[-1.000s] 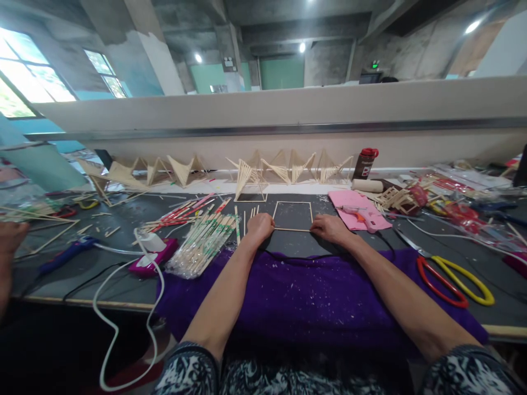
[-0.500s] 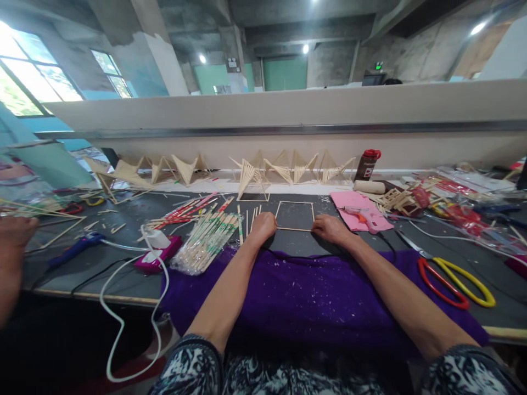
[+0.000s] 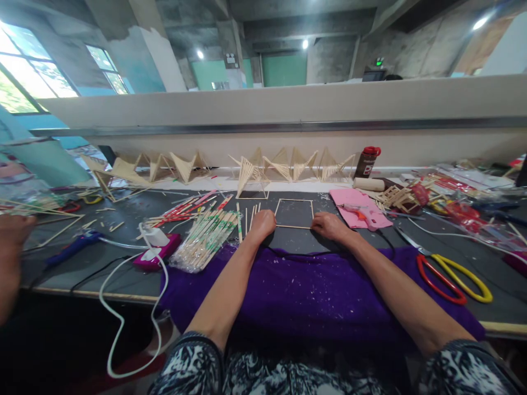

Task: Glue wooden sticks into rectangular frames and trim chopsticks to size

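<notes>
A square frame of thin wooden sticks (image 3: 295,200) lies flat on the dark table (image 3: 102,269). My left hand (image 3: 261,224) is closed on its near left corner. At the near right corner my right hand (image 3: 328,225) pinches the frame too. Both forearms rest on a purple cloth (image 3: 304,291) at the table's front edge. A few loose sticks (image 3: 249,215) lie just left of my left hand.
A bag of chopsticks (image 3: 206,236) and a pink charger with white cable (image 3: 154,253) lie left. Red-and-yellow scissors (image 3: 448,269), a pink glue gun on a pink pad (image 3: 358,211) and a bottle (image 3: 365,162) are right. Finished stick models (image 3: 288,167) line the back. Another person's hand (image 3: 12,241) is at far left.
My hands stay closed on the square frame's near corners. The view shifts slightly, and the other person's hand at far left moves a little.
</notes>
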Motion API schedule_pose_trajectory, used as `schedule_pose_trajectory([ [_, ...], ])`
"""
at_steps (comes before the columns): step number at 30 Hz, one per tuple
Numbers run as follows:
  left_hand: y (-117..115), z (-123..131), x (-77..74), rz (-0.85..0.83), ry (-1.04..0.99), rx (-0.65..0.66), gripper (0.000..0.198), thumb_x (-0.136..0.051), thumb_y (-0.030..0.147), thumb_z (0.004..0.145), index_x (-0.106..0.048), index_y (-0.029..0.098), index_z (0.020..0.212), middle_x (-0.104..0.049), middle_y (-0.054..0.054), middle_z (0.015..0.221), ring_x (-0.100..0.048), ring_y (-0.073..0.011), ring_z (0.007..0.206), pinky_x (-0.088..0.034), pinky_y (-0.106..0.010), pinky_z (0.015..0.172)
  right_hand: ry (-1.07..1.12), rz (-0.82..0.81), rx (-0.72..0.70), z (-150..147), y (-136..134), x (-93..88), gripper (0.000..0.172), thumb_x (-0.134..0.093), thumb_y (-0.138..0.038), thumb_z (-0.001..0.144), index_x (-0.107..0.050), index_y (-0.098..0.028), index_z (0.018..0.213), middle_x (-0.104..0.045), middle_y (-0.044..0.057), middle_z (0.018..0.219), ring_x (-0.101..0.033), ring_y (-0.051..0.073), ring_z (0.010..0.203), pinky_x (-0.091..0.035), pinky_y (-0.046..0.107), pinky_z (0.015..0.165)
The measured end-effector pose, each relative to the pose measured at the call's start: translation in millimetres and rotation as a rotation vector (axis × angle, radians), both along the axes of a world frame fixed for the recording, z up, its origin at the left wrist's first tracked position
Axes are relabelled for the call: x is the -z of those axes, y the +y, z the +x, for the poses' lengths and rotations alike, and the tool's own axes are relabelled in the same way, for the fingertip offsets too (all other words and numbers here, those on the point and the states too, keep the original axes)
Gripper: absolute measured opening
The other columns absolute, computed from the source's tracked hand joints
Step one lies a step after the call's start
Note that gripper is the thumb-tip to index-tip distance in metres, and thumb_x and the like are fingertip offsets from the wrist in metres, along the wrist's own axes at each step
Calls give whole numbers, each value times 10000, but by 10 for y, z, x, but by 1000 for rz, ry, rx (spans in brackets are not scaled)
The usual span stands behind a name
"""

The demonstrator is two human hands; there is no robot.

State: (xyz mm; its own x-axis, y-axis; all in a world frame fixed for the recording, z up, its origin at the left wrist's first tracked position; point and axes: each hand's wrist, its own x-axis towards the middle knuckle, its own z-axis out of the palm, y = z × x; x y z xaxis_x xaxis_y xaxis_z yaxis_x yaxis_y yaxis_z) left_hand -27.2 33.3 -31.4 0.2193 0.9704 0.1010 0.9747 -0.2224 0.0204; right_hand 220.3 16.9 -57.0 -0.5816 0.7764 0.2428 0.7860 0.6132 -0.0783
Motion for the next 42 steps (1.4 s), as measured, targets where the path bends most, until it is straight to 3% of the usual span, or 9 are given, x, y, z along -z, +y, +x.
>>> schedule_pose_trajectory([
  [22,15,18,31,-4,-1,-22,282,-484,195,753,-704,118,912,-677,-165,937,-618,-232,951,-459,-305,850,-9,-6,-7,6,-26,-15,193,-481,-194,828,-673,-173,832,-608,53,833,-530,152,821,-352,227,712],
  [42,4,30,24,10,2,-25,274,-486,199,760,-701,102,901,-673,-176,932,-621,-249,940,-474,-314,821,55,23,-55,34,41,84,194,-477,-195,827,-664,-171,781,-597,46,787,-528,147,788,-361,224,701],
])
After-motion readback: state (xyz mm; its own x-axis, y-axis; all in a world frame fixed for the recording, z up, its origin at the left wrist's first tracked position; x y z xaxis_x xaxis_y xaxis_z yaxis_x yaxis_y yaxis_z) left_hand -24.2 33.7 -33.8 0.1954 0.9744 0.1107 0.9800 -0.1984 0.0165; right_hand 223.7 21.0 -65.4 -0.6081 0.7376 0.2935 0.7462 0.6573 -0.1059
